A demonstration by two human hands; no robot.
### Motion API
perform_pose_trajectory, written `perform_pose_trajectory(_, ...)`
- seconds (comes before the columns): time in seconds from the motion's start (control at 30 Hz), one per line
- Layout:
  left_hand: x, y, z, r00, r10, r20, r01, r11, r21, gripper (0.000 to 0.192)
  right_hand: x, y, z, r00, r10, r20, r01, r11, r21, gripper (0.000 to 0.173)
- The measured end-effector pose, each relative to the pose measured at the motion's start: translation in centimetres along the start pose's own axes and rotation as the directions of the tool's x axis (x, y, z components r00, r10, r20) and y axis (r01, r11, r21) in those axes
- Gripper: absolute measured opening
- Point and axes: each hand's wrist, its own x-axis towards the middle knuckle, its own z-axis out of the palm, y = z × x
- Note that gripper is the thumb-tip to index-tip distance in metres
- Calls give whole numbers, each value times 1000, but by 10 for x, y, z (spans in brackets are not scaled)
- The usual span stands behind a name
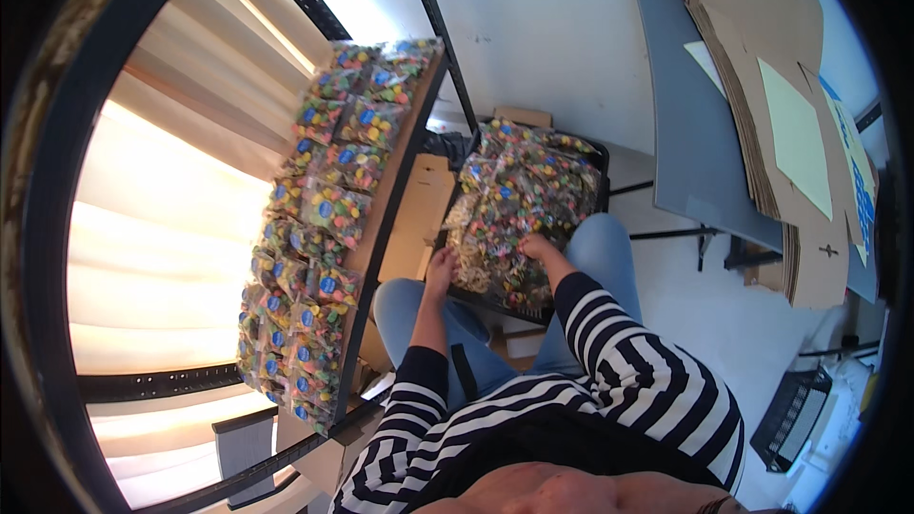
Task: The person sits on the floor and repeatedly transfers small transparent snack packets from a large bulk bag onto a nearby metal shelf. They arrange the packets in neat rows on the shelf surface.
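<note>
Between my knees stands a black plastic crate [605, 165], heaped with clear plastic bags [528, 171] of small multicoloured pieces, some bearing round blue labels. Pale beige pieces [468, 260] show along its left side. My left hand [443, 268] is at the crate's left edge beside these pale pieces, its fingers bent. Over the near part of the heap is my right hand [534, 245], fingers curled down among the bags. At this size, whether either hand grips anything is unclear.
To my left, similar labelled bags [325, 210] lie in rows on a black-framed shelf [400, 178]. An open cardboard box [414, 221] sits between shelf and crate. Stacked flat cardboard [771, 86] rests on a grey table [685, 128] at right. A black basket [792, 420] is at lower right.
</note>
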Motion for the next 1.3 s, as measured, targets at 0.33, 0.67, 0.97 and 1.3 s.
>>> perform_pose_trajectory(0.33, -37, 0, 37, 889, 453, 63, -399, 702, 589, 59, -83, -97, -41, 979, -192, 66, 147, 895, 421, 22)
perform_pose_trajectory(0.67, -101, 26, 60, 719, 695, -8, -578, 604, 548, 48, -223, -179, -58, 823, -566, 33, 499, 751, 433, 26)
perform_pose_trajectory(0.97, -150, 118, 36, 613, 774, -156, -720, 629, 292, 48, -257, -154, -90, 818, -519, -247, 526, 503, 686, 29)
perform_pose_trajectory(1.3, -137, 261, -98, 587, 684, -433, -736, 674, 66, 36, -190, -86, -86, 947, -135, -293, 239, 903, 357, 29)
